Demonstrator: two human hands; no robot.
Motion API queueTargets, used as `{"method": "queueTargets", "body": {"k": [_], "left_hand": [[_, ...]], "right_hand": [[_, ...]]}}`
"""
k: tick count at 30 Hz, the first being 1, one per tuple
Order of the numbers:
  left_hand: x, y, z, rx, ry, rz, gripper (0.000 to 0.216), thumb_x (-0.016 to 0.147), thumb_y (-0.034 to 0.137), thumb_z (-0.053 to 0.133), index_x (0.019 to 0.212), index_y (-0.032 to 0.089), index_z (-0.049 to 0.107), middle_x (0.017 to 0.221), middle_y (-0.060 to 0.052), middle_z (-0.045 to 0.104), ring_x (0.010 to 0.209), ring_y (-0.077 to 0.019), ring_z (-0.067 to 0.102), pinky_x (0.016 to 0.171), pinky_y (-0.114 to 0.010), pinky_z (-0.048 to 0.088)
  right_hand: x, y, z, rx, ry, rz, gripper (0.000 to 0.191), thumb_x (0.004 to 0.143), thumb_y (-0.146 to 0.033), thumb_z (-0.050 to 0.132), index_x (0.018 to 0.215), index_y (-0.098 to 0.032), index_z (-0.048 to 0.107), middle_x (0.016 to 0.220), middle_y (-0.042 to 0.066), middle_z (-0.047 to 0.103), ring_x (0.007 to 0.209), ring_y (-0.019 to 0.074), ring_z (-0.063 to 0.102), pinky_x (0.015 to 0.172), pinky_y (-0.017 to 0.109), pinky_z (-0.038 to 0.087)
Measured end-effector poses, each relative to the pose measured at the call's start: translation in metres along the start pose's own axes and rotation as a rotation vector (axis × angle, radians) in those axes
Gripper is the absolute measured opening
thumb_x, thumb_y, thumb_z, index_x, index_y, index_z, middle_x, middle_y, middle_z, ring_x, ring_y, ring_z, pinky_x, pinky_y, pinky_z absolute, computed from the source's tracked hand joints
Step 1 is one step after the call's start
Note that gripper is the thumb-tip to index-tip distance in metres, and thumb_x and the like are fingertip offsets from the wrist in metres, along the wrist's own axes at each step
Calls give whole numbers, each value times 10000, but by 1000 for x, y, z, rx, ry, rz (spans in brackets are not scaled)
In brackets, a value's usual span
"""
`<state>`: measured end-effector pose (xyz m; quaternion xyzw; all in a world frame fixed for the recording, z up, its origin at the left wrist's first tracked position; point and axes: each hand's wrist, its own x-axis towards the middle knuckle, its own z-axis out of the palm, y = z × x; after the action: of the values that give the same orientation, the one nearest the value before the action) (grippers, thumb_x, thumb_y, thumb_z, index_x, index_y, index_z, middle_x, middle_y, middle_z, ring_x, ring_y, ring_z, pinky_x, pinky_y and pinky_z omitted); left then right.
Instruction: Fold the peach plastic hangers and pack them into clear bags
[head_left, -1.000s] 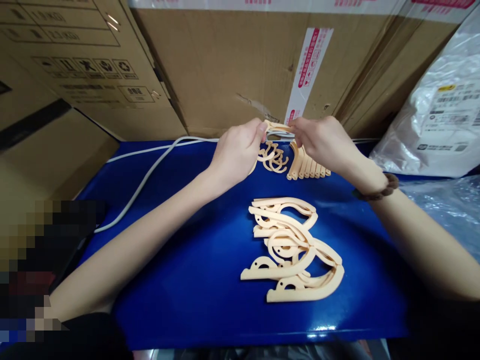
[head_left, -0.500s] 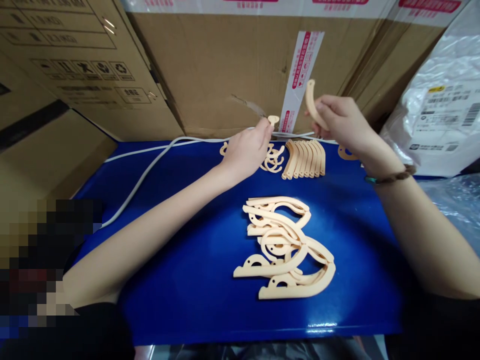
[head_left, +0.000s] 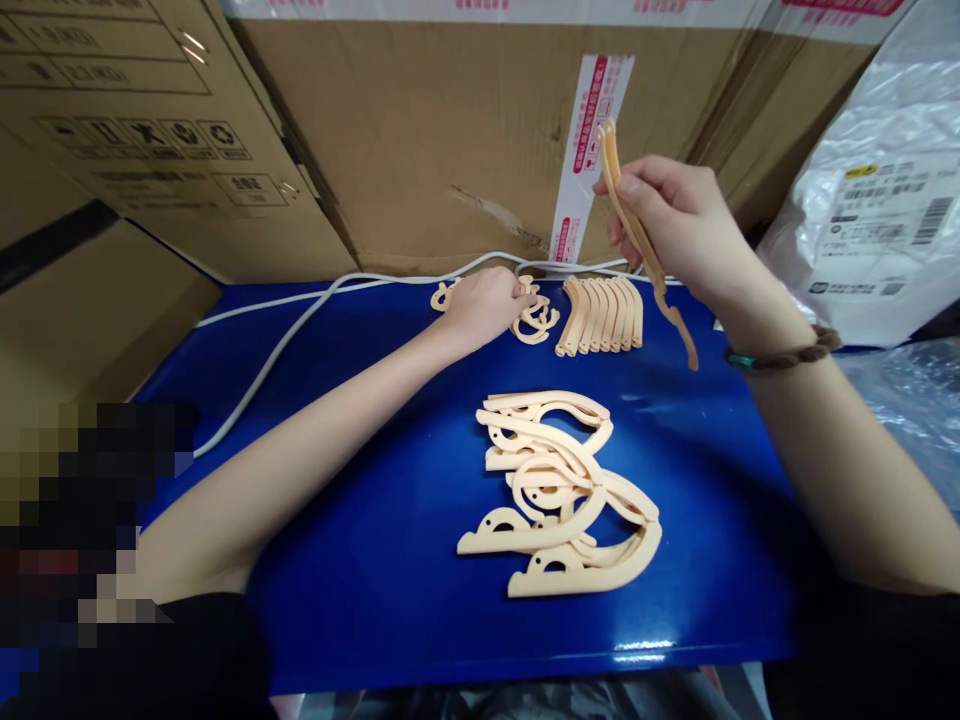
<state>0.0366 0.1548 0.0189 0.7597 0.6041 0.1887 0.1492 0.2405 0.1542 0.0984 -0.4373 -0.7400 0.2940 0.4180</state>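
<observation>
My right hand [head_left: 671,220] is raised, pinching a long curved beige hanger arm [head_left: 624,205] near its middle. A thin notched beige part [head_left: 681,330] extends below that hand; how it joins the arm is hidden. My left hand [head_left: 487,305] is low over a small pile of beige hooks [head_left: 536,325], its fingers curled down among them. What those fingers grip is hidden. Right of the hooks lies a neat row of curved hanger arms [head_left: 604,315]. Nearer me, several assembled beige folding hangers [head_left: 562,500] lie overlapped.
The blue tabletop [head_left: 360,600] carries everything. Cardboard boxes [head_left: 420,130] stand along its back and left. A white cable [head_left: 277,365] runs along the rear and left side. A white plastic parcel [head_left: 862,200] stands at right beside clear wrap [head_left: 922,410].
My left hand has lowered to the hooks; the small beige piece at its fingertips no longer shows. My right hand has tilted the hanger arm, and a thin part now shows below it.
</observation>
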Motion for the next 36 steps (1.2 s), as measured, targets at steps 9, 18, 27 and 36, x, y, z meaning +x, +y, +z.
{"method": "queueTargets", "body": {"k": [9, 18, 27, 36], "left_hand": [[-8, 4, -8, -311, 187, 108, 282, 1036, 414, 500, 998, 189, 666, 894, -53, 752, 858, -199, 699, 806, -312, 497], [-28, 11, -40, -814, -111, 105, 251, 1052, 210, 478, 934, 149, 691, 890, -53, 745, 800, -117, 721, 752, -228, 561], [-29, -12, -62, -707, -67, 93, 158, 1031, 268, 504, 1052, 177, 632, 961, -77, 718, 656, -112, 688, 561, -230, 568], [-27, -8, -56, -797, -33, -52, 249, 1063, 299, 344, 826, 239, 395, 620, 69, 314, 418, -57, 305, 477, -226, 368]], "right_hand": [[-3, -9, 8, 98, 155, -145, 60, 957, -219, 493, 955, -237, 551, 641, -60, 595, 447, 111, 505, 418, 251, 374], [-22, -29, 33, 166, 308, -266, 165, 963, -185, 438, 1048, -300, 355, 1077, 12, 697, 952, 150, 712, 639, 269, 575], [-16, -12, 19, -199, 334, -359, 107, 906, -205, 644, 1013, -211, 640, 1046, 48, 736, 898, 167, 703, 752, 284, 545], [-31, -24, 31, -1133, 0, -227, 620, 1094, -491, 141, 1410, -249, 616, 1117, 129, 740, 1031, 311, 688, 744, 404, 434]]}}
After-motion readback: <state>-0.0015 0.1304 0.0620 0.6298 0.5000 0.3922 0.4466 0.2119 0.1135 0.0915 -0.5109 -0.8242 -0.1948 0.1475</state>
